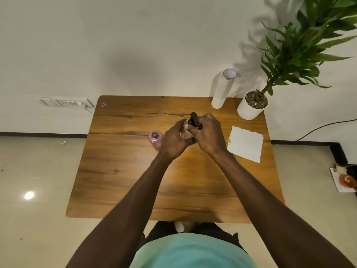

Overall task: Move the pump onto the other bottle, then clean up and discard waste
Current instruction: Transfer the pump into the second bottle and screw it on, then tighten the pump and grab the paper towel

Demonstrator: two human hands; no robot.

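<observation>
A: While the right hand [207, 135] has its fingers curled round the black pump [193, 119], the left hand [174, 141] wraps the clear bottle [185, 132] under it. Both hands gripping, neither is free.

B: Pump seated?

A: Can't tell. The collar and bottle neck are hidden by fingers. The pump head sticks up above the knuckles, long axis roughly upright, tilted slightly away from the person. I'd guess it is being threaded on.

B: Which relation matters for the next move?

A: Pump axis against bottle neck. They need to stay in line, pump directly above the bottle, right hand turning, left hand holding the body steady. If the stem goes in skewed the thread probably crosses.

B: Where's the other bottle?

A: The pink bottle [155, 139] is on the wooden table [119, 180], open-mouthed, no cap, just beside the left hand on its outer side. Left hand is the nearer one to it.

B: Counts?

A: Two bottles, one pump. One white paper sheet [245, 144] lies flat to the right of the right hand, near it, likely for the wipe-down. One tall white roll [222, 89] stands at the far edge, one potted plant [252, 106] beside it. One small bluish bit [104, 104] sits in the far left corner, too small to identify.

B: Bin?

A: None in view.
</observation>
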